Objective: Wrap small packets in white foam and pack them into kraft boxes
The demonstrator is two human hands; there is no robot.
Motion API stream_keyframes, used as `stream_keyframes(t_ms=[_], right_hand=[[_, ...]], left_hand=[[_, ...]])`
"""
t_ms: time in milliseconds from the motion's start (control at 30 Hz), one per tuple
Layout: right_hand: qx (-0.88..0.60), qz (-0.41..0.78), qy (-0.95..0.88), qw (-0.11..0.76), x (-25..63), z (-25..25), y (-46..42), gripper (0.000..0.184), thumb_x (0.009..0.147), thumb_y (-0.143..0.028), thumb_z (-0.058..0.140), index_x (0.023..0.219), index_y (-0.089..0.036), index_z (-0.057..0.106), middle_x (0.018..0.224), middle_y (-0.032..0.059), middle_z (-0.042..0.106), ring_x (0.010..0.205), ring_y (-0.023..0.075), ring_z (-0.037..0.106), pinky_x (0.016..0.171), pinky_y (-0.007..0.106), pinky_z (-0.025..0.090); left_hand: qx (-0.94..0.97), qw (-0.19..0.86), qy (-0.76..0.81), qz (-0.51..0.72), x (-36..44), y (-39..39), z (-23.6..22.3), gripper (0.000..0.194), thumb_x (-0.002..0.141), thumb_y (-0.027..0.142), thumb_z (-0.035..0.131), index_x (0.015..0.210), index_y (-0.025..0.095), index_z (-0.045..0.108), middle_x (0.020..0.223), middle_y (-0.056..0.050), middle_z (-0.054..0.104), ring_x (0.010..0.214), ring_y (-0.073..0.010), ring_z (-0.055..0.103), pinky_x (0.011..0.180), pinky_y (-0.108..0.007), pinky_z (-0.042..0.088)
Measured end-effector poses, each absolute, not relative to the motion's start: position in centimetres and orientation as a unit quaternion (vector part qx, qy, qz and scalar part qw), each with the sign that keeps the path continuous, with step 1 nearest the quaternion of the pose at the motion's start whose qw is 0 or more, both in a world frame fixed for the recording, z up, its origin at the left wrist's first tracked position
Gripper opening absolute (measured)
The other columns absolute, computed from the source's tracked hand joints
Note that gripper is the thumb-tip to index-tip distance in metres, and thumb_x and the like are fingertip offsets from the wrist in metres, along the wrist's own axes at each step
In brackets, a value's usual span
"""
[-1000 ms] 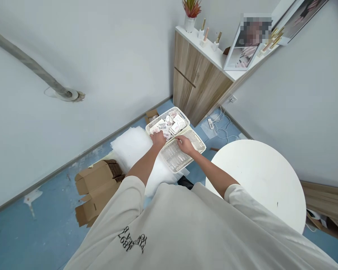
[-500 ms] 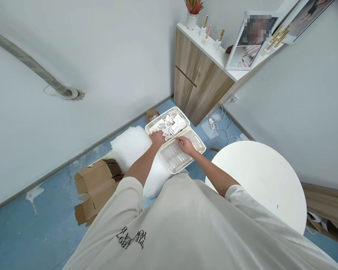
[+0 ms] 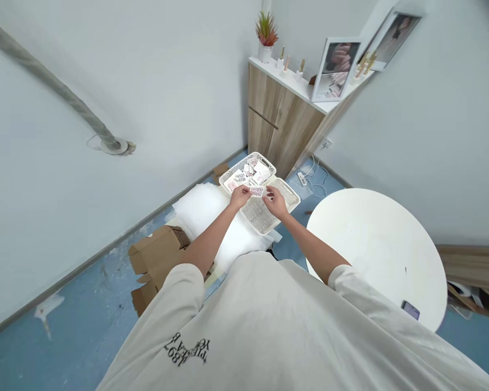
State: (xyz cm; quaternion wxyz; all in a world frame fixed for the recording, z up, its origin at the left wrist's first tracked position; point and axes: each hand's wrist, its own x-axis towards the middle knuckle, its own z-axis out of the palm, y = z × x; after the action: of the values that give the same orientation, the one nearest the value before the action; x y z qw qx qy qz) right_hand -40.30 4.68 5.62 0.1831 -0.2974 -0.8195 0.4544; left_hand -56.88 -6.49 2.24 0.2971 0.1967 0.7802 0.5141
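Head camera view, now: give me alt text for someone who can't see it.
A person's left hand holds a small patterned packet, the right hand close beside it, over two white baskets. White sheeting lies at left; a round white table stands at right.

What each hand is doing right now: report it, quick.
Left hand: closed, holding a small patterned packet by its edge.
Right hand: partly open beside the packet; whether it touches cannot be told.

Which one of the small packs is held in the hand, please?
The pink-purple patterned pack, its edge in the fingers of the left hand, close to the right hand. The other packs lie in the farther white basket.
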Motion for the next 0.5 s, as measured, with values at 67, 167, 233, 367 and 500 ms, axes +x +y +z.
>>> stream_keyframes(t_ms=[67, 167, 233, 367, 500], right_hand=[[-0.315, 0.439, -0.815, 0.208, -38.3, 5.9, 3.9, 0.056, 0.087, -0.036, 0.063, 0.139, -0.019, 0.054, 0.135, 0.0151, 0.059, 0.105, 0.0248, 0.065, 0.092, 0.041, 0.055], [-0.344, 0.401, -0.819, 0.225, -34.3, 5.9, 3.4, 0.049, 0.087, -0.034, 0.062, 0.134, -0.02, 0.059, 0.131, 0.0136, 0.061, 0.107, 0.0249, 0.064, 0.097, 0.042, 0.052], [-0.37, 0.364, -0.825, 0.225, -31.2, 5.8, 3.4, 0.042, 0.087, -0.031, 0.061, 0.128, -0.02, 0.064, 0.125, 0.0115, 0.065, 0.11, 0.0253, 0.062, 0.102, 0.042, 0.049], [-0.418, 0.301, -0.834, 0.198, -24.7, 6.0, 3.7, 0.035, 0.088, -0.027, 0.06, 0.121, -0.021, 0.069, 0.116, 0.0081, 0.069, 0.109, 0.0247, 0.062, 0.103, 0.04, 0.046], [-0.461, 0.282, -0.827, 0.155, -18.0, 6.5, 4.1, 0.028, 0.088, -0.022, 0.058, 0.11, -0.022, 0.075, 0.105, 0.0057, 0.072, 0.099, 0.0224, 0.064, 0.096, 0.035, 0.048]], left_hand=[[0.227, 0.31, 0.759, 0.525, -54.6, -6.3, 2.2, 0.013, 0.075, 0.027, 0.075, 0.079, 0.019, 0.065, 0.072, 0.002, 0.065, 0.069, -0.0145, 0.062, 0.072, -0.027, 0.05], [0.285, 0.343, 0.737, 0.508, -50.5, -5.5, 2.4, 0.011, 0.075, 0.026, 0.073, 0.079, 0.019, 0.065, 0.07, 0.002, 0.064, 0.067, -0.0138, 0.061, 0.07, -0.026, 0.049], [0.332, 0.361, 0.727, 0.481, -47.5, -4.8, 2.6, 0.01, 0.075, 0.026, 0.072, 0.08, 0.019, 0.067, 0.071, 0.002, 0.065, 0.067, -0.014, 0.061, 0.07, -0.026, 0.049], [0.439, 0.383, 0.708, 0.399, -41.6, -2.9, 3.1, 0.01, 0.077, 0.028, 0.073, 0.084, 0.02, 0.073, 0.075, 0.0, 0.07, 0.075, -0.0168, 0.065, 0.075, -0.027, 0.05], [0.54, 0.401, 0.662, 0.33, -36.1, -0.4, 3.2, 0.012, 0.078, 0.029, 0.073, 0.087, 0.022, 0.077, 0.082, -0.002, 0.075, 0.083, -0.0201, 0.068, 0.079, -0.029, 0.051]])
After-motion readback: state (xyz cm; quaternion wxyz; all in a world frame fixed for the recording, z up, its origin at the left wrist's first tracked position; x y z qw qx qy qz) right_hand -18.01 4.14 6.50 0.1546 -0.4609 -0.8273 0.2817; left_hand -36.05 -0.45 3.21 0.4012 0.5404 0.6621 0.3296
